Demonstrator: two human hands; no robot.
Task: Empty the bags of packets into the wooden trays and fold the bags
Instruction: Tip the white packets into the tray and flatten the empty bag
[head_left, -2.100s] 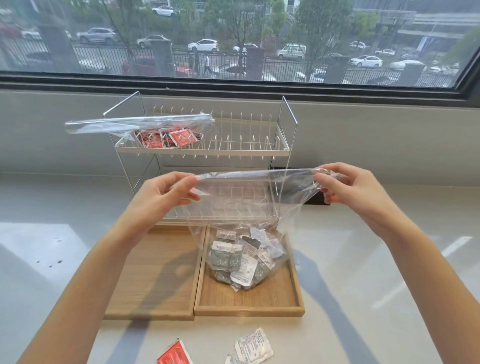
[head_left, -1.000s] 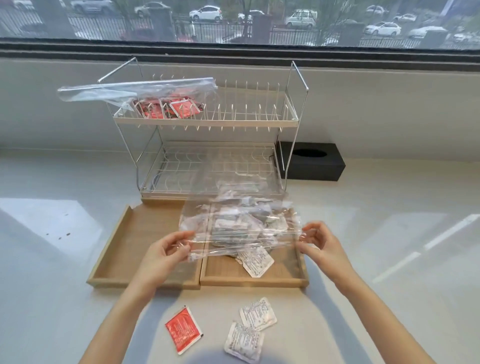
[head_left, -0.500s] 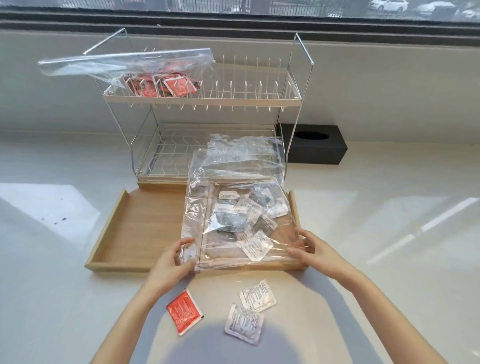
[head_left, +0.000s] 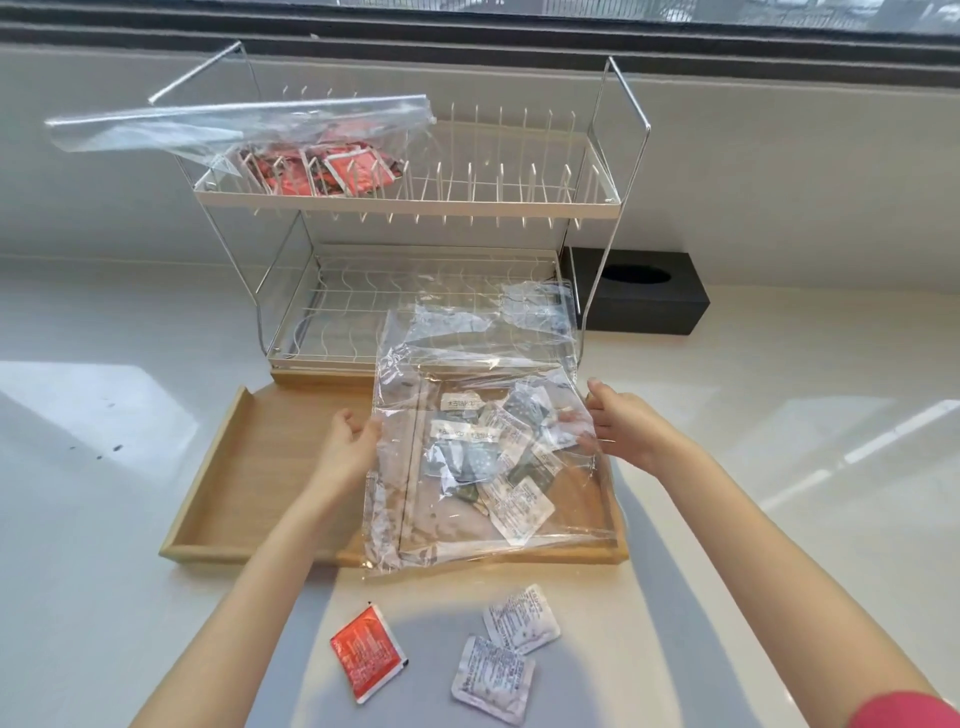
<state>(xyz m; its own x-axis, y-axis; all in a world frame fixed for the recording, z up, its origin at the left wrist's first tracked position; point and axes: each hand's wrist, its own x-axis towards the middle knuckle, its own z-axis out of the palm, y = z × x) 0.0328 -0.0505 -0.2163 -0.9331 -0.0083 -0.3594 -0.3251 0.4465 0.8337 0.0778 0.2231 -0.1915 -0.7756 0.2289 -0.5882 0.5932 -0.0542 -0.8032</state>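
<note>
Head view, read from left to right. Left wooden tray (head_left: 244, 467): holds no packets; it lies side by side with the right wooden tray (head_left: 587, 525), the two touching along their inner walls. Second clear bag (head_left: 208, 124): draped over the left end of the upper shelf of a wire rack (head_left: 519, 202), with red packets (head_left: 332, 174) inside it; their print is too small to read. Left hand (head_left: 345, 444): fingers curled and pinching the left edge of the clear bag (head_left: 467, 364), which lies spread over the right tray and overlaps the joint between the trays. Grey-and-white packets (head_left: 493, 452): piled under or within the bag, above the right tray; which of the two cannot be told. White labels on several carry printed text, not legible. Right hand (head_left: 621, 423): fingers partly closed on the bag's right edge. On the counter (head_left: 104, 597) in front of the trays: one red packet (head_left: 368, 653), and just right of it two white packets (head_left: 506, 649) overlapping at a corner; fine print covers all three but is blurred. Behind the rack's right post: a black box (head_left: 649, 299) with an oval top opening.
</note>
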